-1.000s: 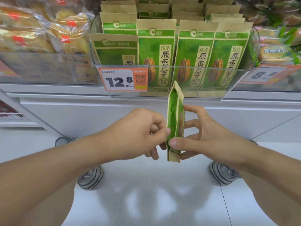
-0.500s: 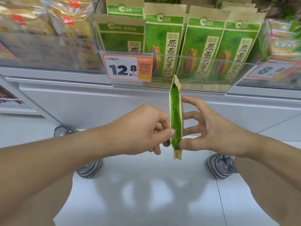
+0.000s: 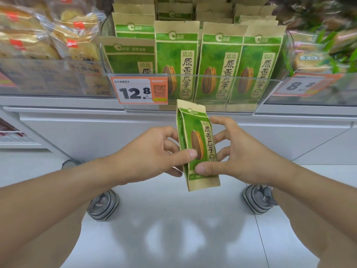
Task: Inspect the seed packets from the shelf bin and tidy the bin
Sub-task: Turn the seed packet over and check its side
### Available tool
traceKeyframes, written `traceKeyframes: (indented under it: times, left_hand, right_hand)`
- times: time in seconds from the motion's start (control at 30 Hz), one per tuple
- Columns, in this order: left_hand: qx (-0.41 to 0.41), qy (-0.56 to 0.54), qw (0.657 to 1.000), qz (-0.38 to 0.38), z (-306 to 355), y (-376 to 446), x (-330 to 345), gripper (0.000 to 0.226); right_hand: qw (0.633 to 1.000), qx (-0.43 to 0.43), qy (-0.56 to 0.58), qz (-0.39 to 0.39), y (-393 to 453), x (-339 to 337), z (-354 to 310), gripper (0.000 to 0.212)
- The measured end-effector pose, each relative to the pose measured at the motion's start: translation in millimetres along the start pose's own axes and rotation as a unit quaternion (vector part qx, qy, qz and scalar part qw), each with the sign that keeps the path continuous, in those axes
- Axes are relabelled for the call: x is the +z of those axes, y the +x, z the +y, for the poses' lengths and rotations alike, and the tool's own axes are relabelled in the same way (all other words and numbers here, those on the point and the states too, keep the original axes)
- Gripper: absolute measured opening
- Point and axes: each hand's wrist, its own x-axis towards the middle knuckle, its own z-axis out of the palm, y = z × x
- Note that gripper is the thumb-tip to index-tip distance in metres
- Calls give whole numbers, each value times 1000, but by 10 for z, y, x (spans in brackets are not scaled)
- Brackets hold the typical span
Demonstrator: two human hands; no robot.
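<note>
A green and tan seed packet (image 3: 197,140) stands upright between my hands, its printed front turned toward me, just below the shelf bin. My left hand (image 3: 152,153) pinches its left edge, thumb on the front. My right hand (image 3: 237,155) pinches its lower right part, thumb on the front and fingers behind. The clear plastic shelf bin (image 3: 270,89) above holds several matching seed packets (image 3: 220,62) standing in rows; the front-left one (image 3: 131,57) sits lower than the others.
An orange price tag (image 3: 140,90) reading 12.8 hangs on the bin's front. Bagged pastries (image 3: 48,35) fill the bin to the left, other snacks (image 3: 318,51) the one to the right. White shelf base and floor lie below, with my shoes (image 3: 102,206) on it.
The packet has turned from edge-on to front-facing between my hands. My view has shifted slightly lower on the shelf.
</note>
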Motion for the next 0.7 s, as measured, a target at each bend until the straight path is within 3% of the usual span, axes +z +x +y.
traceKeyframes:
  times: [0.13,0.3,0.5,0.7]
  left_hand:
    - [11,-3,1000,6,-36,0,36,21]
    - [36,45,998,18,-26,-4,-17,18]
    - [33,63,995,65,25,40,-83,18]
    - [99,-5,986,134,28,51,129,52]
  right_hand:
    - [998,12,58,34,66,-61,31,72]
    - [992,-5,122,8,83,-238,-27,33]
    - [983,-30,178,27,101,-308,-43,32]
    - [984,-46,162,59,110,-268,-14,31]
